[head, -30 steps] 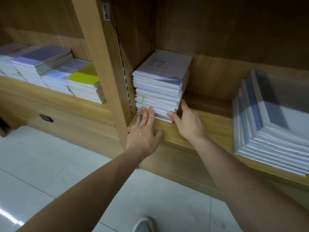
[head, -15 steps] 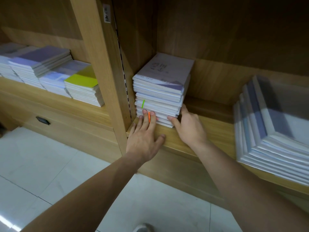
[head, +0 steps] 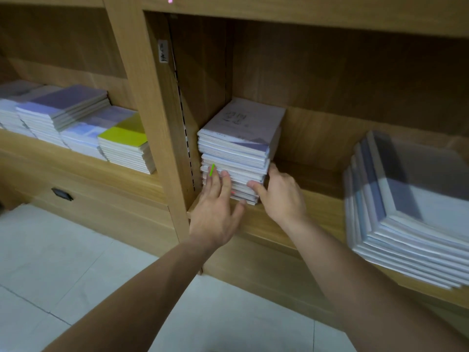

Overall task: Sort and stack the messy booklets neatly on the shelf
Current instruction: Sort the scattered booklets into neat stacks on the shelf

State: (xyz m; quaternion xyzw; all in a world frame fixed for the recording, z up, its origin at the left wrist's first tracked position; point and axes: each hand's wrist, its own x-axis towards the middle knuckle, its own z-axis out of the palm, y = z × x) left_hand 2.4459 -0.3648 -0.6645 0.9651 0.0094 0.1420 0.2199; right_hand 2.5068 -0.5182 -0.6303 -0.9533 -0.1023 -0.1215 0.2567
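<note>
Both bare hands were at the tall stack of pale lilac-and-white paper booklets (head: 238,151), which sat on the light wooden shelf board (head: 319,207) in the left corner of the middle compartment, hard against the upright wooden divider (head: 154,123).

The left hand (head: 215,207) lay flat and unclenched, fingers stretched upward against the front edges of the lower booklets, thumb spread toward the right along the shelf lip; it gripped nothing, only pressed. The right hand (head: 281,196) was likewise spread rather than closed: its index finger touched the front right corner of the stack low down, and its thumb reached up against the stack's right side. The stack stood between the two hands, its upper booklets jutting slightly out of line with those under the fingers.

Well to the right of the right hand, a slumped, fanned pile of white and grey-blue booklets (head: 406,212) leaned on the same shelf, blurred. Left of the left hand, beyond the divider, lay a stack with a yellow-green cover (head: 124,143) and lavender-covered stacks (head: 63,110) beside it. Below the arms was pale tiled floor (head: 76,275).
</note>
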